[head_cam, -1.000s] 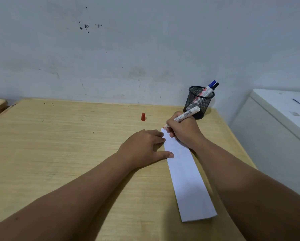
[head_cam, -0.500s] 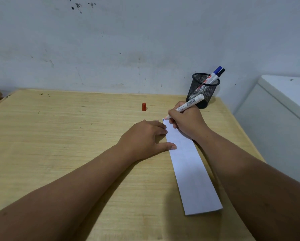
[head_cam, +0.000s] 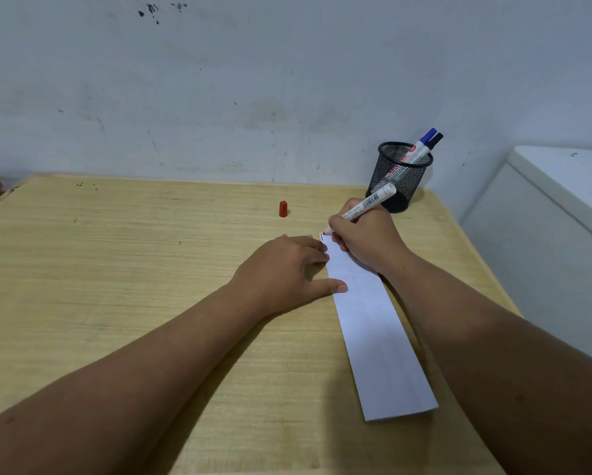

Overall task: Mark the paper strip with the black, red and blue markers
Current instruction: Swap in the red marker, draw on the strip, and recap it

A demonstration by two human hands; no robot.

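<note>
A long white paper strip lies on the wooden table, running from the middle toward the near right. My right hand grips a red marker, its uncapped red tip touching the strip's far end beside a short dark mark. My left hand lies flat, fingers and thumb pressing the strip's left edge. The marker's red cap stands on the table behind my left hand. A blue marker and a black marker stick out of a black mesh cup.
The wooden table meets a grey wall at the back. The mesh cup stands at the table's far right corner, just behind my right hand. A white cabinet stands beyond the table's right edge.
The view has shifted slightly. Both hands stay at the strip's far end, the marker tip still on the paper; a dark mark now shows there.
</note>
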